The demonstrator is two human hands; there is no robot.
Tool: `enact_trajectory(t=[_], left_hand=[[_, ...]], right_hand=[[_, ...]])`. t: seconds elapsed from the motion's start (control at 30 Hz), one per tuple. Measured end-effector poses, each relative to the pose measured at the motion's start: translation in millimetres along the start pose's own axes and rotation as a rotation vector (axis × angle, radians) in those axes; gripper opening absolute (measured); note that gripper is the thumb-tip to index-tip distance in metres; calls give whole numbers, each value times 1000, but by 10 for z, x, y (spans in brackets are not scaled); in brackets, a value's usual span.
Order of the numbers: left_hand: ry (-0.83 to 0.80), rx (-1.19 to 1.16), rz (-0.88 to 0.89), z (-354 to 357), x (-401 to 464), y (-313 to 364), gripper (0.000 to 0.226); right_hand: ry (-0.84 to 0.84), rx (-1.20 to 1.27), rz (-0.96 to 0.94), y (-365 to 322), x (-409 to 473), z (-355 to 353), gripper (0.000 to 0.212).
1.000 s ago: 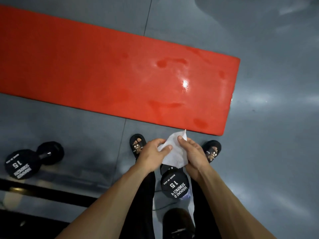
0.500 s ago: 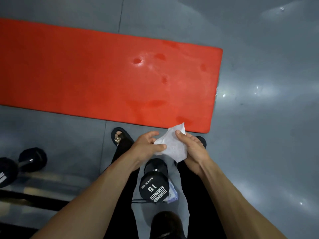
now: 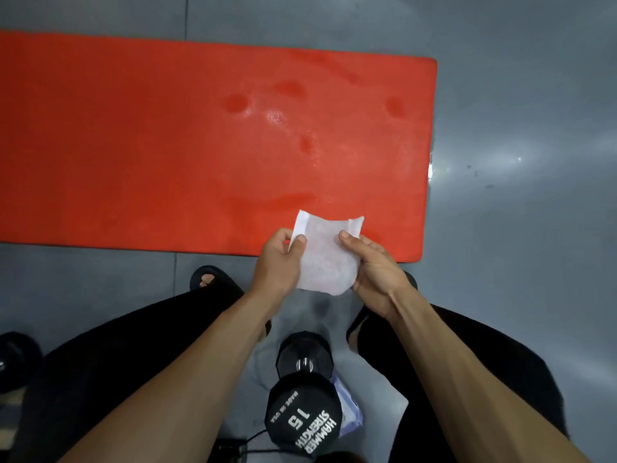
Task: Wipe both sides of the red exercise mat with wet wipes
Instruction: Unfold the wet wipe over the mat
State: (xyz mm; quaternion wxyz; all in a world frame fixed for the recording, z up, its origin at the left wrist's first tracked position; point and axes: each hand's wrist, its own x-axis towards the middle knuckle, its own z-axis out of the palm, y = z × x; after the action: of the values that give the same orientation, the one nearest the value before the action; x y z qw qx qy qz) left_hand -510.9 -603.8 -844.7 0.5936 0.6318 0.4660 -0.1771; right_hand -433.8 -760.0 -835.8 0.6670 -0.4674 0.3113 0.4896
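The red exercise mat (image 3: 187, 145) lies flat on the grey floor across the upper half of the view, with damp patches near its right end. Over the mat's near edge I hold a white wet wipe (image 3: 325, 255) spread between both hands. My left hand (image 3: 278, 265) pinches its left edge with thumb and fingers. My right hand (image 3: 374, 265) holds the right edge, thumb on top.
A black 15 lb dumbbell (image 3: 305, 399) lies on the floor between my legs, with a pale wipe packet (image 3: 349, 409) beside it. Another dumbbell (image 3: 15, 359) sits at the left edge. My sandalled foot (image 3: 208, 280) is near the mat's edge.
The wipe has been opened out flatter between my hands and carried forward over the mat's near edge. The camera has dropped lower and closer to the mat.
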Motion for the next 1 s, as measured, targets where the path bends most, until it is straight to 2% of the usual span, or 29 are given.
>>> enact_trajectory(t=[0.17,0.27,0.3,0.4,0.57,0.73,0.83,1.0], left_hand=[[157,79,117,28,595,-330,20],[174,20,161,71,991,-544,23],[178,-2,169,89,1116,-598,25],[190,-44,213,149,1419,-731,29],[151,-118,254,131,1718,-771,29],[96,-174,306,-11,1442,-635,33],[103,-99,339,-183,1074,-477,41],[-20,-120,325,-394,452,30,37]], right_hand=[[136,-13,-92,157,619,52,38],[248,-57,-201,198,1000,41,13],[283,-96,-244,194,1122,34,12],[295,-127,-340,129,1387,29,24],[241,-159,-447,-6,1527,68,29],[222,-155,-595,-33,1133,215,29],[219,-301,-685,-26,694,214,26],[182,-447,-779,6,145,156,16]])
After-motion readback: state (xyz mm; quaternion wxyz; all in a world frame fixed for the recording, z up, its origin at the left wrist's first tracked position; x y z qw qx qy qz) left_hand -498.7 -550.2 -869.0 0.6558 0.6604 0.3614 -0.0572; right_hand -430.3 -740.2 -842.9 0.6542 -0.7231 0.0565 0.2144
